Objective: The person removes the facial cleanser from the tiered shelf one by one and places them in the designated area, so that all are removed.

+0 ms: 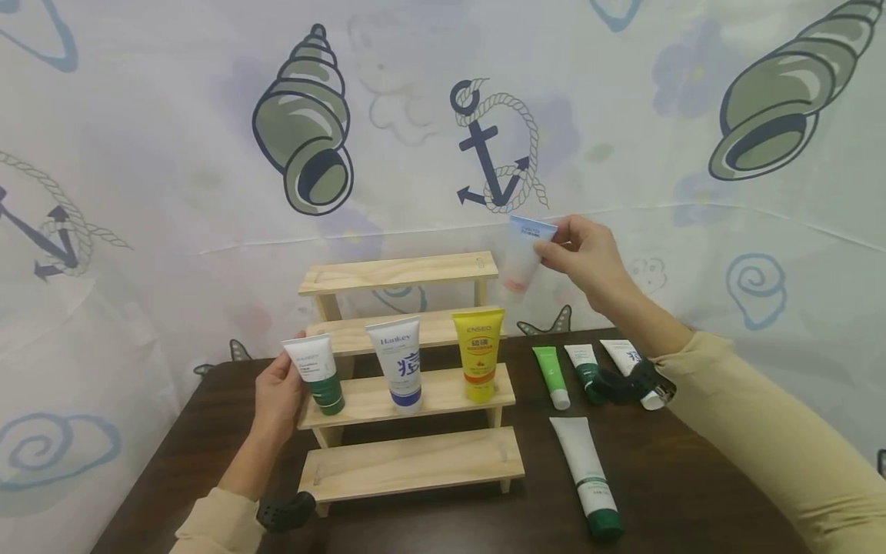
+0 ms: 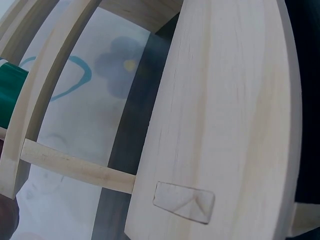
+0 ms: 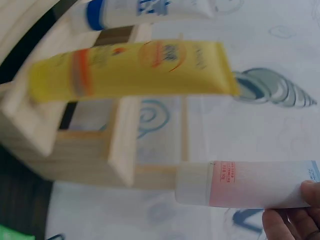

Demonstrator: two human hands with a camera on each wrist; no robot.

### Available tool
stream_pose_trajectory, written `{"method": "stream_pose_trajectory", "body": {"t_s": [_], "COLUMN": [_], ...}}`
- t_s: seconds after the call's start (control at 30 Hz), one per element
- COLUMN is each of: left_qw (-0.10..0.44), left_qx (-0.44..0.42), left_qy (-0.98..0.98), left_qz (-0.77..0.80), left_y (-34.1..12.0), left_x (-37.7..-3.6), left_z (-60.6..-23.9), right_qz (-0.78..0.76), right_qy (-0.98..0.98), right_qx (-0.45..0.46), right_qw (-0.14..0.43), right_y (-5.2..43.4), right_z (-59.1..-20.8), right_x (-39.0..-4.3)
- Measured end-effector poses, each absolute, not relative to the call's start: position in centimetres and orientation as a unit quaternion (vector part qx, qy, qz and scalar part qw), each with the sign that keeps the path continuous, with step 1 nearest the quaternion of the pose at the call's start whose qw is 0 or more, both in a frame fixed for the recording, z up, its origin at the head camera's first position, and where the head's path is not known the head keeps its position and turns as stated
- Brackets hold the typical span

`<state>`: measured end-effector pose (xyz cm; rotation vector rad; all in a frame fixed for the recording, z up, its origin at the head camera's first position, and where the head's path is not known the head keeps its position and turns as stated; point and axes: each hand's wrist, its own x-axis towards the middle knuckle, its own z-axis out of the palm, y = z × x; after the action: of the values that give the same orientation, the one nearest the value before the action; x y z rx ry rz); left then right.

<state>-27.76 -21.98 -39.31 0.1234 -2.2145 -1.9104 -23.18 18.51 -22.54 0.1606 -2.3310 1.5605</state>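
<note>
By the rack's (image 1: 415, 462) top right corner, my right hand (image 1: 588, 254) pinches a tube's (image 1: 521, 261) flat end, likely keeping its cap (image 3: 193, 185) down; left hand's (image 1: 272, 394) grip unclear.

Three tubes (image 1: 400, 365) stand on the rack (image 1: 411, 464), left of four others (image 1: 584, 462) on the table (image 1: 681, 485).

left hand (image 1: 273, 392): low, fingers (image 1: 279, 367) partly hidden | right hand (image 1: 584, 250): higher, fingers pinching | both forearms (image 1: 640, 312): slanting inward

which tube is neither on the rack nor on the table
The pale tube with a light-blue end and pink band, held in the right hand; three others are on the wooden rack and four on the table.
</note>
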Motion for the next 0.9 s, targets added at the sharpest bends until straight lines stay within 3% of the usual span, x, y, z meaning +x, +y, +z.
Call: {"method": "stream_pose_trajectory", "body": {"t_s": [0.4,0.9], "left_qw": [0.095,0.084], "left_qx": [0.04,0.041], "left_qy": [-0.751,-0.746], "left_qz": [-0.652,-0.66], "left_y": [-22.0,-22.1], "left_x": [-27.6,-27.7], "left_z": [-39.2,-39.1], "right_qz": [0.519,0.49], "right_qy": [-0.843,-0.865], "right_qx": [0.003,-0.034], "right_qw": [0.141,0.102], "right_y": [24.6,27.9], "right_z": [-27.8,-31.9], "right_x": [-20.6,-19.4]}}
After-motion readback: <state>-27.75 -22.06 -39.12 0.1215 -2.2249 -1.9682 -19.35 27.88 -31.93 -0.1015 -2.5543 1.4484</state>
